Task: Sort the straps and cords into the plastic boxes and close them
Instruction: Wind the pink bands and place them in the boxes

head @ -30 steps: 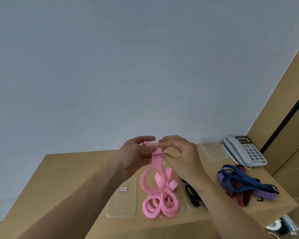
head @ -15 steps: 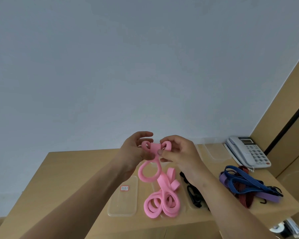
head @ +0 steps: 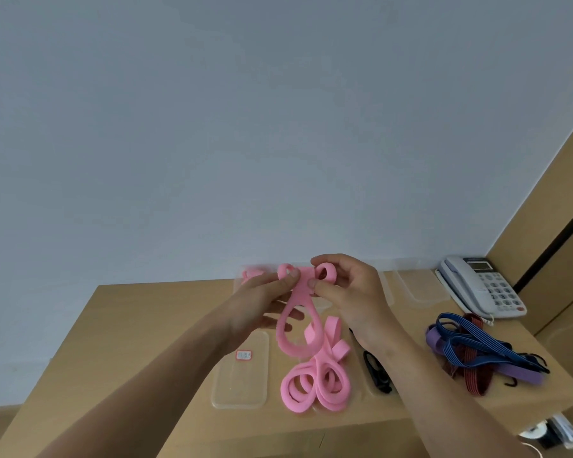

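Right now, hands: you have two bare hands up over the light wooden table (head: 153,328).
Left hand (head: 262,302): your thumb and fingers pinch the top of one soft pink rubber strap (head: 295,328) by its left little loop.
Right hand (head: 351,292): your thumb and fingers pinch the same pink strap by its right little loop.
Held strap: it is one strap, up in the air over the table. Its big loop hangs down between your hands, and two small loops stick up at the top.
Pink pile (head: 315,381): more pink straps lie coiled on the table just under the held one. They overlap, so you cannot count them.
Far pink bit (head: 252,274): one more pink coil shows behind your left hand, in a see-through box (head: 237,276) whose edge peeks out.
See-through plastic lid with a small red-edged sticker (head: 242,371): one, flat on the table, just left of the pink pile.
Second see-through plastic tray (head: 420,289): one, at the back, beside the phone.
Black cord (head: 376,371): one small bunch, right of the pink pile, partly under your right arm.
Tangle on the right: one blue striped stretchy cord (head: 477,348), one dark red cord (head: 473,378) and one flat purple strap (head: 437,342), all lying on each other.
White desk phone (head: 480,285): one, in the far right corner.
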A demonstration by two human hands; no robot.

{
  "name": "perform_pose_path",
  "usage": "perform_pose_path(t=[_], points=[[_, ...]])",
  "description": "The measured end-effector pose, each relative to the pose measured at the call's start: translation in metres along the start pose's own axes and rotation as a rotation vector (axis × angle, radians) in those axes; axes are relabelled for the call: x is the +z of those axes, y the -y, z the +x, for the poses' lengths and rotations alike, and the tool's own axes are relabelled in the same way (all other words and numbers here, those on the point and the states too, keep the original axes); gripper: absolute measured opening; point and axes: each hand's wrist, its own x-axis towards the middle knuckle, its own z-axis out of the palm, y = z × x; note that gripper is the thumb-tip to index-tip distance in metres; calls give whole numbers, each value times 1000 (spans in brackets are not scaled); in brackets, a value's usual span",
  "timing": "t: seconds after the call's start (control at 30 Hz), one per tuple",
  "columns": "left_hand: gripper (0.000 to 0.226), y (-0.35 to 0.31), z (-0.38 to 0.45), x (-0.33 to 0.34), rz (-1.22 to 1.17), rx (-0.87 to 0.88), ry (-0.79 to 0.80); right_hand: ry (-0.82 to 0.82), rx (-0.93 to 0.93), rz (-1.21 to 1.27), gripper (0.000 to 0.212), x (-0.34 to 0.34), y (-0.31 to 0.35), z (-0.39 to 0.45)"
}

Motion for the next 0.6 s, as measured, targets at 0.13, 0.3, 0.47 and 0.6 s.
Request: perform_pose_path(t=[0.13,0.3,0.47,0.6], points=[[49,-1,0,-5,-139,-33,14,10,-40,-110,34,7,-1,0],[45,1,3,-15,-316,-72,37,21,-162,-185,33,20,-5,-8],[30,5,3,-22,-384,-53,92,32,-295,-311,28,32,-14,-16],[27,11,3,-29,-426,-58,63,41,-321,-377,13,36,-22,-22]])
